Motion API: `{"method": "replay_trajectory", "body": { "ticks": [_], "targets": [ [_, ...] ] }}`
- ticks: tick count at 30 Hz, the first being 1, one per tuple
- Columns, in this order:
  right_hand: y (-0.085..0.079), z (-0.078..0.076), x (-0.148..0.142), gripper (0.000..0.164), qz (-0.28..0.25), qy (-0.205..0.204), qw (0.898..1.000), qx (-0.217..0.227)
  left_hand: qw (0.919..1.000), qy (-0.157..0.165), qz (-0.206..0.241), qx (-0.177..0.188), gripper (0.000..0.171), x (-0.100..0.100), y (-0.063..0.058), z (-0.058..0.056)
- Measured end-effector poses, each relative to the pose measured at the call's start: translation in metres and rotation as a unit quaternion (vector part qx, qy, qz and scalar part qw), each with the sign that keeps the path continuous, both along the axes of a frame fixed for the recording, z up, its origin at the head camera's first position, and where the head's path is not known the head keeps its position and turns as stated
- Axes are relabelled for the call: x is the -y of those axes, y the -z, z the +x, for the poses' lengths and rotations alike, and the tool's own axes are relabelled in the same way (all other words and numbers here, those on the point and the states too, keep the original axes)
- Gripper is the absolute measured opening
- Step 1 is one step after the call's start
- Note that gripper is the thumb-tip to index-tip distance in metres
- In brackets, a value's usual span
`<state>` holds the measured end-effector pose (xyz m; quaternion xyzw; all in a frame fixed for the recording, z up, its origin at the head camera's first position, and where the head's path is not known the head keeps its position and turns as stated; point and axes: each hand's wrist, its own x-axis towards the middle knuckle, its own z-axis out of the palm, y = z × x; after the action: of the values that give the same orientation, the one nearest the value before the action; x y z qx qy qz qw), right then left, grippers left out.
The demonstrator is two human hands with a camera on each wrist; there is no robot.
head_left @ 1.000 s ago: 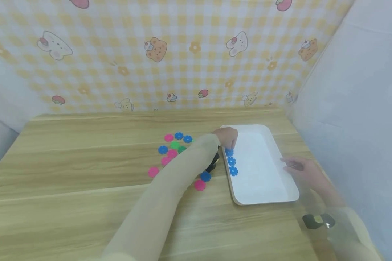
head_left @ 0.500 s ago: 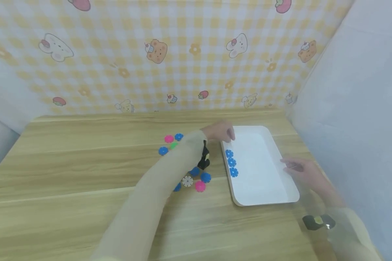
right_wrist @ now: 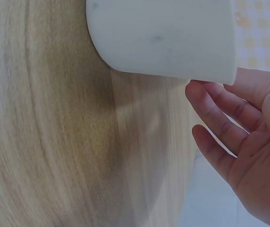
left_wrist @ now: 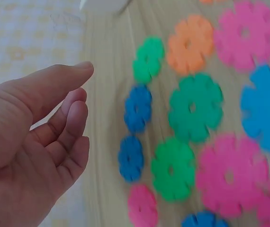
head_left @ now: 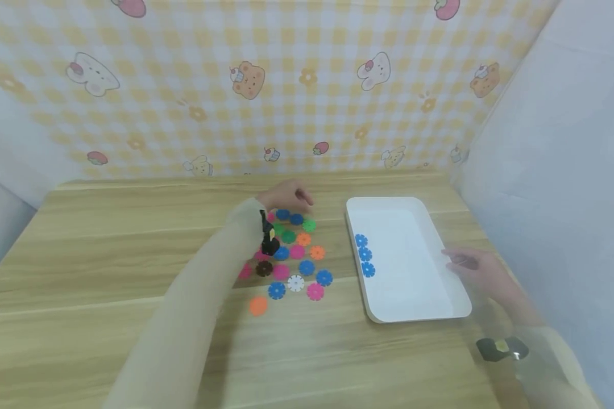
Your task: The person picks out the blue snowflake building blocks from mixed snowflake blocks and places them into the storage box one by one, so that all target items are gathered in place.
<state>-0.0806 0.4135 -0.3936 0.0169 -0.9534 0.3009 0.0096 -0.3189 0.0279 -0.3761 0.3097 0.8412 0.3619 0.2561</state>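
Note:
My left hand (head_left: 288, 196) hovers at the back of a cluster of notched interlocking plastic discs (head_left: 289, 236). In the left wrist view its fingers (left_wrist: 73, 116) are loosely bent, with nothing between them and the thumb. Close beside them lie two dark blue discs (left_wrist: 137, 109) and a light green disc (left_wrist: 148, 59). My right hand (head_left: 478, 272) pinches the right rim of a white tray (head_left: 409, 307); its thumb is partly hidden by the tray wall in the right wrist view. Inside the tray, three blue discs (head_left: 365, 254) form a line along the left wall.
The cluster also has pink, orange, white and dark brown discs (head_left: 264, 268) on the wooden table (head_left: 107, 255). An orange disc (head_left: 258, 305) lies nearest the front. A yellow checked cloth (head_left: 307, 113) hangs behind, and a white sheet (head_left: 552, 170) borders the right side.
My left hand has moved from the tray's left edge leftward to the back of the disc cluster, uncovering more discs. My right hand and the tray have stayed in place.

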Motion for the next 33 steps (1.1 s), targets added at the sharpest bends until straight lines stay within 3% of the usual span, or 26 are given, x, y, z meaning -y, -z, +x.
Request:
{"method": "replay_trajectory", "body": {
  "ticks": [8, 17, 26, 33],
  "targets": [
    [0.000, 0.001, -0.003, 0.033, 0.007, -0.002, 1.000, -0.011, 0.9992, -0.002, -0.041, 0.004, 0.035, 0.021, 0.011, -0.004],
    [-0.002, 0.001, 0.000, 0.032, 0.004, -0.004, 1.000, -0.017, 0.9981, -0.013, -0.059, 0.013, 0.032, 0.023, 0.014, 0.002],
    [-0.003, 0.000, 0.002, 0.032, 0.003, 0.001, 1.000, -0.004, 0.9976, -0.011, -0.068, 0.009, 0.029, 0.020, 0.018, 0.000],
    [-0.002, 0.001, 0.002, 0.032, -0.003, -0.001, 1.000, -0.006, 0.9983, 0.000, -0.054, -0.021, 0.032, 0.019, 0.021, 0.003]
  ]
}}
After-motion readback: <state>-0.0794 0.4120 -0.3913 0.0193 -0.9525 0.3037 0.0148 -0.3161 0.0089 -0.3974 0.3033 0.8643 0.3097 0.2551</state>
